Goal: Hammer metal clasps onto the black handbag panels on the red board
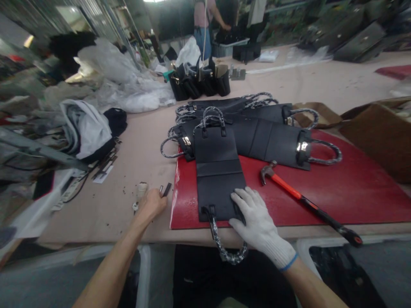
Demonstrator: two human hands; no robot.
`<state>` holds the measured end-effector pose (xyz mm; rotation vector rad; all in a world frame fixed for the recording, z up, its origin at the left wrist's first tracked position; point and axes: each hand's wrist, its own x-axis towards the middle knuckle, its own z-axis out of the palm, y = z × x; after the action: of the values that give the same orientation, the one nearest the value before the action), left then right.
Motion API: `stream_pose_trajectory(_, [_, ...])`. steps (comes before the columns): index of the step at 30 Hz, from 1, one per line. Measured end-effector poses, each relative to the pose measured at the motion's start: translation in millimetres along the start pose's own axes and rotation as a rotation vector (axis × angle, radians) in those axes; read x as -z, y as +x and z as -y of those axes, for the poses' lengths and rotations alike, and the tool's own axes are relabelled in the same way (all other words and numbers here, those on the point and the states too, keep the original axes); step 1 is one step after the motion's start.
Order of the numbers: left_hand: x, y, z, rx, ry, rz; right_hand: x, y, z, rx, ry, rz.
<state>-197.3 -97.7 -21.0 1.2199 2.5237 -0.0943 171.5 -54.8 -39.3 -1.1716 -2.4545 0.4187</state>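
Note:
A flat black bag piece [220, 179] with a grey-and-black rope-patterned handle at each end lies lengthwise before me. My gloved right hand [253, 218] rests on its near right side, fingers stretched out flat. Left of it, on the table, my bare left hand [156, 203] is closed. The tip of a small silvery metal rod [161, 188] and a short dark bar [167, 189] show at its fingers; which of them it grips I cannot tell. A claw hammer [297, 195] with a red-and-black handle lies to the right of my gloved hand.
Under the bag piece is a red board [334, 192]. More black bag pieces [272, 139] with metal fittings are piled behind it. Several finished-looking black bags [201, 81] stand farther back. Clear plastic wrapping [118, 77] heaps at left; a person [204, 30] stands in the background.

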Motion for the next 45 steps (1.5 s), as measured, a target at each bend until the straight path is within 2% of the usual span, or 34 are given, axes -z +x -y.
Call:
stream_pose_trajectory(4, [1.4,-5,12,-0.018,-0.155,0.017,1,0,3,-0.012,0.022,-0.005])
stream_pose_trajectory(10, [-7.4,-23,24,0.011,-0.973,0.037,3,-1,4,-0.021,0.034,-0.005])
stream_pose_trajectory(13, [-11.4,-31,17,-0.036,-1.216,-0.019,4,0,5,-0.020,0.034,-0.001])
stream_pose_trajectory(18, [-24.8,-45,-11,-0.115,-1.490,-0.122,4,0,5,-0.012,0.028,0.007])
stream_pose_trajectory(21, [-41.8,-54,-25,-0.173,-1.453,-0.132,4,0,6,-0.010,0.028,0.015])
stream_pose_trajectory(26, [-64.6,-68,-34,-0.309,-1.136,-0.201,4,-1,5,-0.018,0.031,0.016])
stream_pose_trajectory(31, [-66.4,-83,-43,-0.417,-1.033,-0.327,5,0,5,-0.024,0.035,0.018])
stream_pose_trajectory(36, [-66.7,-97,-74,-0.632,-1.082,-0.247,3,0,5,-0.019,0.039,0.004])
stream_pose_trajectory(39, [-68.8,-100,-91,-0.713,-1.035,-0.278,2,-1,5,-0.016,0.043,-0.001])
stream_pose_trajectory(45, [-71.3,-99,-100,-0.806,-0.977,-0.332,1,-2,4,-0.016,0.041,0.001])
